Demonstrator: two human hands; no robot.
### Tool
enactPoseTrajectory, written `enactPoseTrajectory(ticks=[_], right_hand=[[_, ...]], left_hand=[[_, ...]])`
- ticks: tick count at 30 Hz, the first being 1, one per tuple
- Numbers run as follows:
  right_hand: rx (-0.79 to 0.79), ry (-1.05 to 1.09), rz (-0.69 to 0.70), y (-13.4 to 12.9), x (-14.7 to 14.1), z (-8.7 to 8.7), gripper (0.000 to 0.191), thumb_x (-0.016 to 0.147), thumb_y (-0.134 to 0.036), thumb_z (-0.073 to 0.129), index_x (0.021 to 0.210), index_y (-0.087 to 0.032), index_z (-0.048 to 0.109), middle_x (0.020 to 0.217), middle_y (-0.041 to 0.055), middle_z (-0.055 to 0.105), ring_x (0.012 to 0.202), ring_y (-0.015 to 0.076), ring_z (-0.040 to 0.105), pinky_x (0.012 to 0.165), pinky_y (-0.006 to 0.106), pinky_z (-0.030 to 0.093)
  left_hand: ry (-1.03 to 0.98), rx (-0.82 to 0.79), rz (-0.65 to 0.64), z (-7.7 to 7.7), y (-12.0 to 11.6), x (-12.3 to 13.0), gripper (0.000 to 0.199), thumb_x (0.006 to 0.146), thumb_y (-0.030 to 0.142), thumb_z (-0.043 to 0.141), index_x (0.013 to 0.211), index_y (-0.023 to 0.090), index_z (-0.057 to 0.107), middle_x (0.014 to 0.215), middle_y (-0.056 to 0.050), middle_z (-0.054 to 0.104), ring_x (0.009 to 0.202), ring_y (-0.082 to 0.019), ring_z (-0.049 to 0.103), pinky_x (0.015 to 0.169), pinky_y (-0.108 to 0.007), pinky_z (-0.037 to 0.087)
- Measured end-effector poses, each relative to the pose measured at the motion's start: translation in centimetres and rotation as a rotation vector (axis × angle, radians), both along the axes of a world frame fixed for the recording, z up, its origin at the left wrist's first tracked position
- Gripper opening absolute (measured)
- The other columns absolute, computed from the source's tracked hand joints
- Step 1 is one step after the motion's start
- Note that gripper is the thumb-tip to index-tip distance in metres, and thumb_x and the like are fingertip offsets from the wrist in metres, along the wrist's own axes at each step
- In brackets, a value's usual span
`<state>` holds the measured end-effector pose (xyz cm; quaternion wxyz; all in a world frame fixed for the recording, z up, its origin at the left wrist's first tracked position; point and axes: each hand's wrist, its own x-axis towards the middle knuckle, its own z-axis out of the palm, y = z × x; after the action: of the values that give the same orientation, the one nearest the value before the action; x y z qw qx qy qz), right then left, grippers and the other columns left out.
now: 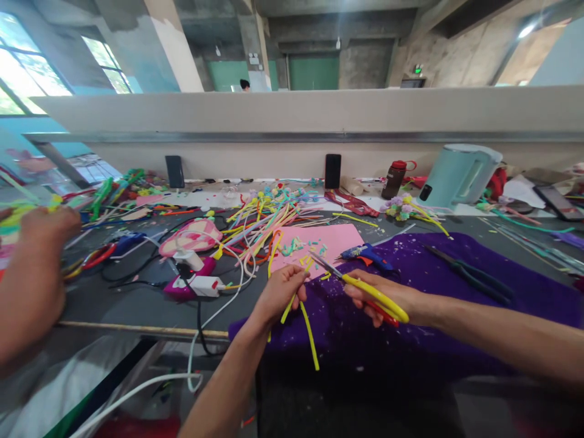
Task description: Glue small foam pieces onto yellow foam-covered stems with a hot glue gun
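Yellow fuzzy craft stems [310, 337] are pinched in my left hand [283, 291]; their lower ends hang below the fingers over the purple cloth. In my right hand [391, 288] is a pair of scissors [387, 302] with yellow and red handles. The blades point left, with their tips close to the top of the stems; I cannot tell whether they touch. Under and beyond the blades, a pink sheet [340, 237] carries small cut pieces [298, 244] in green and yellow. A blue glue gun [371, 255] lies just beyond my right hand.
Dark pliers [474, 274] lie on the purple cloth [424, 258]. Left of my hands are a power strip [189, 283] with cables and a heap of coloured stems [269, 222]. Another person's hand [39, 261] is at far left. A kettle [458, 176] and bottle [394, 181] stand behind.
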<state>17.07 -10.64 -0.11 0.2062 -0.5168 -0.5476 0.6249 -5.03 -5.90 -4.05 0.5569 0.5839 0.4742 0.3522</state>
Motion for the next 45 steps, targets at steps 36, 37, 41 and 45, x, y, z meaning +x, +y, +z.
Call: enactPoseTrajectory(ticks=[36,37,41,45], right_hand=[[-0.247,0.037,-0.016,3.3,-1.1,-1.6,0.029,0.074,-0.041,0.061,0.079,-0.021,0.040,0.055,-0.0081,0.042,0.031,0.0009,0.032,0.027,0.011,0.022],[-0.242,0.036,-0.029,3.2,-1.0,-1.4,0.030,0.074,-0.042,0.061,0.079,-0.021,0.041,0.055,-0.0081,0.042,0.031,0.0008,0.032,0.027,0.011,0.022],[-0.173,0.082,-0.075,1.7,-0.4,-0.2,0.035,0.074,-0.050,0.057,0.086,-0.023,0.040,0.060,-0.0075,0.044,0.033,0.0013,0.034,0.027,0.012,0.025],[-0.022,0.020,-0.016,-0.3,-0.2,0.0,0.035,0.076,-0.053,0.052,0.086,-0.021,0.042,0.063,-0.0070,0.043,0.037,0.0022,0.038,0.032,0.014,0.035]], left_hand=[[0.377,0.147,-0.037,-1.2,0.8,0.9,0.028,0.072,0.042,0.050,0.060,0.018,0.053,0.040,0.004,0.053,0.039,-0.011,0.047,0.045,-0.021,0.034],[0.372,0.145,-0.019,-1.1,0.8,0.9,0.029,0.072,0.043,0.050,0.060,0.018,0.053,0.040,0.004,0.053,0.039,-0.011,0.047,0.044,-0.021,0.033],[0.227,0.085,0.079,-0.7,0.6,0.4,0.027,0.071,0.043,0.053,0.062,0.017,0.052,0.041,0.005,0.052,0.034,-0.008,0.040,0.038,-0.019,0.028],[-0.043,-0.021,0.080,-0.1,0.2,0.2,0.024,0.072,0.040,0.055,0.067,0.017,0.049,0.039,0.007,0.048,0.027,-0.005,0.029,0.031,-0.017,0.017]])
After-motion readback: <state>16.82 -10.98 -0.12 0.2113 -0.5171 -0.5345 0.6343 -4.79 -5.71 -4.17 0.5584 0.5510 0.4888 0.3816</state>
